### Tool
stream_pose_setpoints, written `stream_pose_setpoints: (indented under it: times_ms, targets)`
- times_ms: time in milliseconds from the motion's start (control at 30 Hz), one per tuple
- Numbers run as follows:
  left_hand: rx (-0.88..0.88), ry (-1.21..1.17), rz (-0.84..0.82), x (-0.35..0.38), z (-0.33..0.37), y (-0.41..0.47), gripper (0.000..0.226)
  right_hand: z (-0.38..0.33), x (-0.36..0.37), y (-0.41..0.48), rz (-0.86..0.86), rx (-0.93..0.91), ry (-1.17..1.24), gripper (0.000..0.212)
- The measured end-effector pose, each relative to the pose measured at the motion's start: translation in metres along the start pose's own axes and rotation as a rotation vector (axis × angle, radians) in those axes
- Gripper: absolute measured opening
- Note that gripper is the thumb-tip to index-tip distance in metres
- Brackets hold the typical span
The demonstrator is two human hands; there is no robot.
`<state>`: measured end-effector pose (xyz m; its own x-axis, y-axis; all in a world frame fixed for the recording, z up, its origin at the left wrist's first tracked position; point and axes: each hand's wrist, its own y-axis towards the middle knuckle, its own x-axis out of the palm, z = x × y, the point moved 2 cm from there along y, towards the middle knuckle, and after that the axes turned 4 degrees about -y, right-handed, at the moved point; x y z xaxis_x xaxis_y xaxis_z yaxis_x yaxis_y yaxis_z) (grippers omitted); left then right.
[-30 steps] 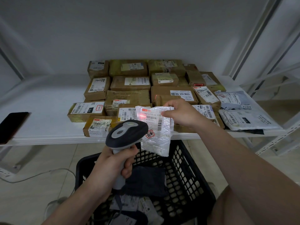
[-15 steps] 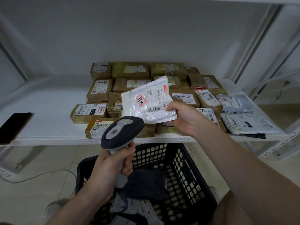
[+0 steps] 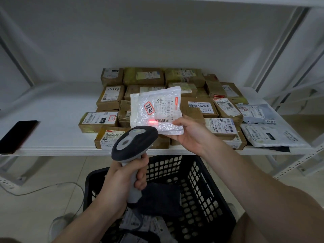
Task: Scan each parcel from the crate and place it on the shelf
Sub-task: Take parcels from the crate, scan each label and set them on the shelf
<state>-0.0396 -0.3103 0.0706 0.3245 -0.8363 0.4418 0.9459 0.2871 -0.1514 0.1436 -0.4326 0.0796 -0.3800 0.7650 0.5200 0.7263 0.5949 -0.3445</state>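
Note:
My right hand (image 3: 191,135) pinches the lower right corner of a white plastic parcel (image 3: 154,109), held flat above the front of the shelf with its label facing me. A red scan line glows on the barcode near the parcel's lower edge. My left hand (image 3: 122,179) grips the handle of a grey and black barcode scanner (image 3: 134,142), whose head points at the parcel from just below it. The black plastic crate (image 3: 201,181) stands on the floor under my arms, with a dark bag and several labelled parcels inside.
The white shelf (image 3: 52,123) carries several brown cardboard parcels (image 3: 143,78) in rows, and grey mailer bags (image 3: 268,134) at its right end. A black phone (image 3: 16,135) lies at the shelf's left front edge. A cable (image 3: 43,188) runs over the tiled floor.
The parcel was turned from hanging upright to lying flat with its label up, and lifted. The scanner rose toward it, and the red scan light now falls on the barcode.

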Motion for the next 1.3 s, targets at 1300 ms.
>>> stream_pose_setpoints:
  times_ms: [1300]
  targets:
    - [-0.020, 0.170, -0.192, 0.062, -0.068, 0.049, 0.044, -0.111, -0.242, -0.085, 1.195, -0.445, 0.297, 0.036]
